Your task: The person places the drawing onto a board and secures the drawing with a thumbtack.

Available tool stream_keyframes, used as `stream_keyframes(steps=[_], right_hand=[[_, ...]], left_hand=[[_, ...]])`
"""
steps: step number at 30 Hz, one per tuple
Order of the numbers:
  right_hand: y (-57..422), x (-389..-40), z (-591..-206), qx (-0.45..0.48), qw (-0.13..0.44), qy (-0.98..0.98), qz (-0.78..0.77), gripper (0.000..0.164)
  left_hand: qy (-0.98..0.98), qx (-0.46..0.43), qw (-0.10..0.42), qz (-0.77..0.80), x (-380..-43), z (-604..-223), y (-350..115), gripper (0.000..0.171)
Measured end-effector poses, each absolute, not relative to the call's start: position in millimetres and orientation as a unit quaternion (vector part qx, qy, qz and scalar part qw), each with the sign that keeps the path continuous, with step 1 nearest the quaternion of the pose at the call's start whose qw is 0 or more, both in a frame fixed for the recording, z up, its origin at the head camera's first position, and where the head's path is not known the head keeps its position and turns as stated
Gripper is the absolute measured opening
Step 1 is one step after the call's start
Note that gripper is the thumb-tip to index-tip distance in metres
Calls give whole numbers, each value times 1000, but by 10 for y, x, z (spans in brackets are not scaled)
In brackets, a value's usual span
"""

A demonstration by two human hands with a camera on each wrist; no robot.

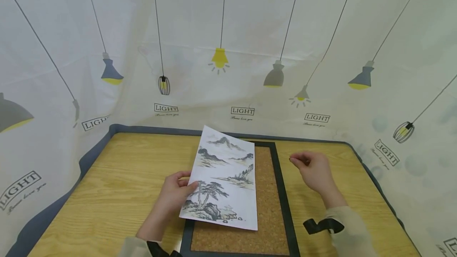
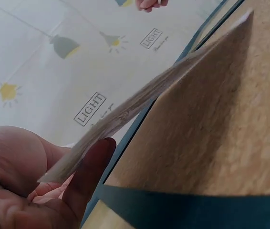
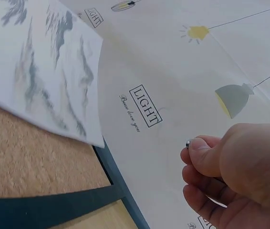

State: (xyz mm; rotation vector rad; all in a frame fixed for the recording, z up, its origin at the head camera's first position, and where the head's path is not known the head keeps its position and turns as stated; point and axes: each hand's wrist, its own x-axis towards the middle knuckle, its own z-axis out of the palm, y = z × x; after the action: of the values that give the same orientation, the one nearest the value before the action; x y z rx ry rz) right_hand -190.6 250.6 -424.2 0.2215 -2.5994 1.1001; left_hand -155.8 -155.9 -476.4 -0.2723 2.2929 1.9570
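Note:
A sheet of paper (image 1: 228, 193) printed with an ink landscape of mountains and pines is held by my left hand (image 1: 175, 190) at its left edge, thumb on the picture side and fingers behind. It hangs tilted over the cork board (image 1: 273, 221), which has a dark frame. In the left wrist view the paper (image 2: 130, 107) appears nearly edge-on, casting a shadow on the cork. To the right of the board, my right hand (image 1: 314, 171) is raised and pinches a small shiny metal piece (image 3: 188, 143) between thumb and index finger; most of that piece is hidden.
The board lies on a wood-grain table (image 1: 135, 158) with a dark blue edge (image 1: 160, 131). Behind and at both sides hangs a pale cloth (image 1: 192, 23) printed with lamps and the word LIGHT. A black strap (image 1: 323, 226) is around the right wrist.

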Motion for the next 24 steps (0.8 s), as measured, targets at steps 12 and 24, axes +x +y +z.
stream_keyframes(steps=[12,24], right_hand=[[2359,-1992,-4176,89,166,-899,395,5],[2294,-2073,-4157,85,148,-908,384,8]], left_hand=[[776,-52,58,626,-1522,-4822,-1278,43],[777,-23,80,624,-1460,-4832,-1150,48]])
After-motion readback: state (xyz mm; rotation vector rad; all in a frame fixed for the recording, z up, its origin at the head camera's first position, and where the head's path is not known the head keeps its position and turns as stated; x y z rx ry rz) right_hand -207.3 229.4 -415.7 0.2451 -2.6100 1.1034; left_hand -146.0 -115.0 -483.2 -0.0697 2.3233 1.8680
